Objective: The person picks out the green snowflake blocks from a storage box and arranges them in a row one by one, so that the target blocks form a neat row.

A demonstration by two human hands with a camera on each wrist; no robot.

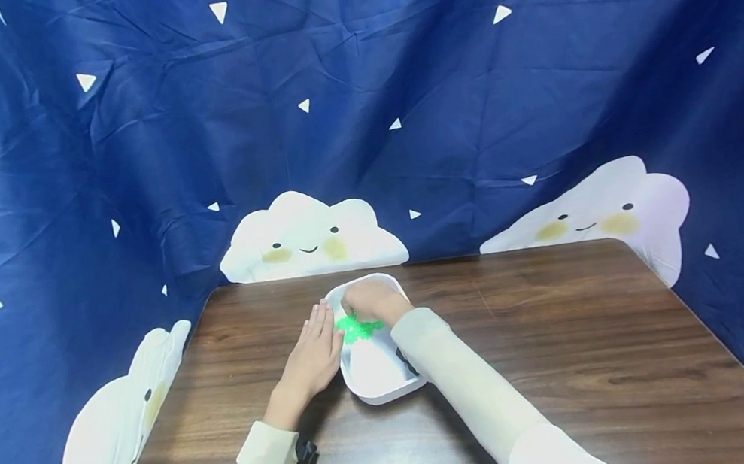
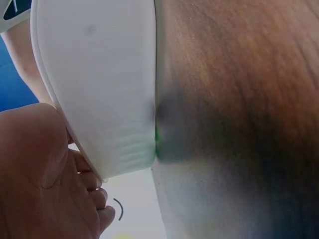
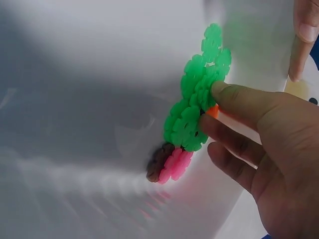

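- Right hand (image 3: pixel 264 149) is pinching the green piece (image 3: pixel 197 102) w/ thumb and fingers curled on its edge; an orange bit (image 3: pixel 213 110) is showing just between the fingers.
- In the head view the right hand (image 1: pixel 369 300) is reaching into the tray (image 1: pixel 382 390), and the green piece (image 1: pixel 357 329) is sitting inside it, near the left wall, approx. in the far half.
- The green piece is made of flat flower-shaped discs joined together; pink discs (image 3: pixel 175 167) and a brown one (image 3: pixel 158 162) are touching its lower end, lying on the tray floor (image 3: pixel 89 99).
- Left hand (image 1: pixel 313 351) is resting flat on the table, fingers straight and pressed together, touching the tray's outer left wall.
- In the left wrist view the palm (image 2: pixel 37 169) is lying against the tray rim (image 2: pixel 99 89); a thin green line is showing through the wall, cannot tell more.
- The tray is white, rectangular w/ round corners, standing on a dark wood table (image 1: pixel 560 333), approx. at the middle.
- Both arms are wearing pale long sleeves (image 1: pixel 456 382).
- Behind the table a blue curtain (image 1: pixel 467 101) w/ white clouds and triangles is hanging.
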